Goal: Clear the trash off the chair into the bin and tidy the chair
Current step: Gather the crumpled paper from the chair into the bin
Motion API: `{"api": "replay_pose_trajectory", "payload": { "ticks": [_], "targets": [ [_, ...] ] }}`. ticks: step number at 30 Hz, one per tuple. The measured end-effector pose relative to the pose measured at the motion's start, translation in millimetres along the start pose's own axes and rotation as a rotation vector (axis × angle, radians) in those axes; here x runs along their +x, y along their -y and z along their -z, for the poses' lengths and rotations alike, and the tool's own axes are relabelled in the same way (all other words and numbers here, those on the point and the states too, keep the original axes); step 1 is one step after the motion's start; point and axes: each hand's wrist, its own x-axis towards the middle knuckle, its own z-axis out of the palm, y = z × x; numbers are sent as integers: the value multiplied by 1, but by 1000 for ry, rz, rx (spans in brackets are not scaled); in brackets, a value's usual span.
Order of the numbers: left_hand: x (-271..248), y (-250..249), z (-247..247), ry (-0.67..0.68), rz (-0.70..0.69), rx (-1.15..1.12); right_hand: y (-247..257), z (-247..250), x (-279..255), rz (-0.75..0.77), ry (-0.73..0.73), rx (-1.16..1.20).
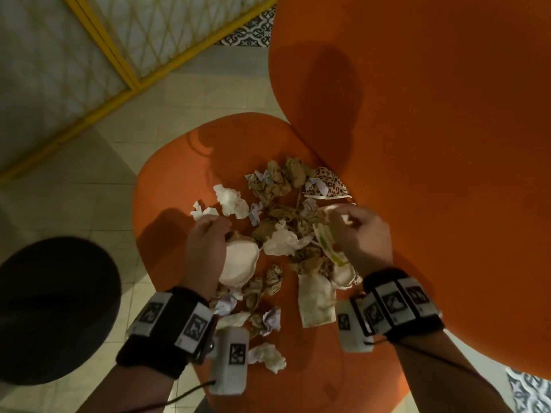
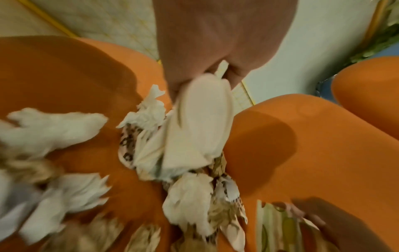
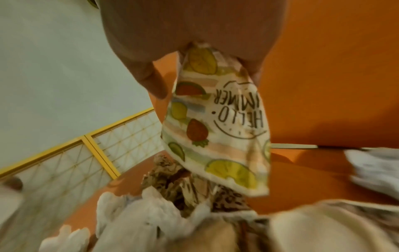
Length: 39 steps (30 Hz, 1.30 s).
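Trash (image 1: 277, 222) lies heaped mid-seat on the orange chair (image 1: 417, 144). Left hand (image 1: 205, 248) grips a white paper plate (image 1: 240, 263) at the heap's near-left; right hand (image 1: 360, 231) pinches a fruit-printed plate (image 3: 218, 122) above it. A dark bin (image 1: 56, 308) stands left of the chair.

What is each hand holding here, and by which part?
Left hand grips a white paper plate by its rim; right hand pinches a folded fruit-print paper plate at its top edge.

Head overhead; wrists close, chair (image 1: 298, 138) shared
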Motion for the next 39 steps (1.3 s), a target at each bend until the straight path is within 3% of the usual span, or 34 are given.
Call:
{"api": "replay_pose_trajectory", "payload": {
  "ticks": [4, 8, 11, 13, 17, 20, 24, 27, 33, 39],
  "targets": [
    [13, 5, -10, 84, 98, 587, 30, -29, 51, -54, 156, -265],
    [12, 28, -31, 188, 81, 899, 44, -61, 88, -159, 239, -617],
    [15, 41, -35, 143, -4, 1036, 39, -75, 95, -191, 266, -759],
    [16, 41, -35, 115, -46, 1079, 33, -79, 95, -185, 268, -778],
    [20, 40, -36, 135, -60, 1170, 25, -77, 98, -170, 228, -574],
    [18, 37, -37, 149, -70, 1193, 26, -70, 98, -238, 230, -527],
    [7, 29, -36, 106, -72, 1218, 23, -48, 85, -183, 266, -408],
    [-1, 26, -35, 78, -96, 1161, 20, -29, 62, -112, 124, -253],
    [-21, 18, -33, 6, -143, 858, 18, -7, 20, 4, -81, 12],
    [-39, 13, -35, -29, -159, 553, 13, 8, -14, 100, -140, 155]
  ]
}}
